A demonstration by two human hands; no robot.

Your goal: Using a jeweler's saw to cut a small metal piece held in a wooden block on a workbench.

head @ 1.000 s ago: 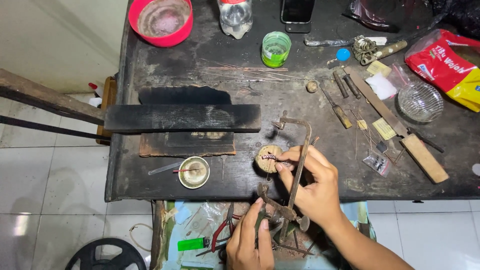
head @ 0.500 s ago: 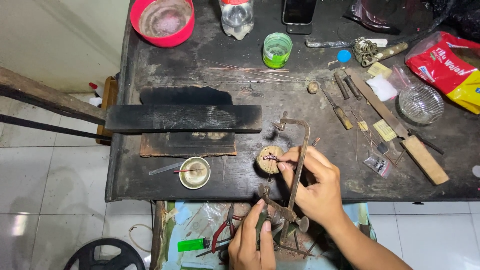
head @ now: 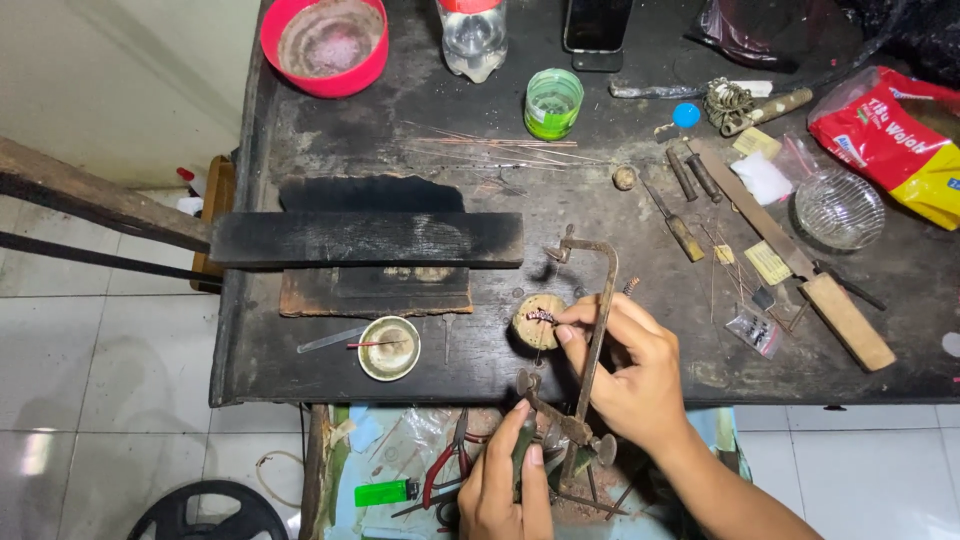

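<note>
A rusty jeweller's saw frame [head: 598,300] stands across the bench's front edge. My left hand [head: 505,485] is wrapped around its dark handle [head: 524,450] below the bench top. My right hand [head: 635,375] reaches under the frame. Its thumb and forefinger pinch a small coiled wire piece [head: 541,316] against a round wooden block [head: 530,328] on the dark workbench [head: 330,370].
A small metal dish [head: 389,348] sits left of the block, behind it a charred black board [head: 365,238]. Files and a wooden-handled tool [head: 800,265], a glass bowl [head: 838,208], a green cup [head: 553,102] and a red bowl [head: 324,42] lie farther back. Pliers [head: 445,465] and a green lighter [head: 383,492] lie in the tray below.
My left hand's fingers have shifted slightly to the right on the saw handle. My right hand and the wire piece stay on the block.
</note>
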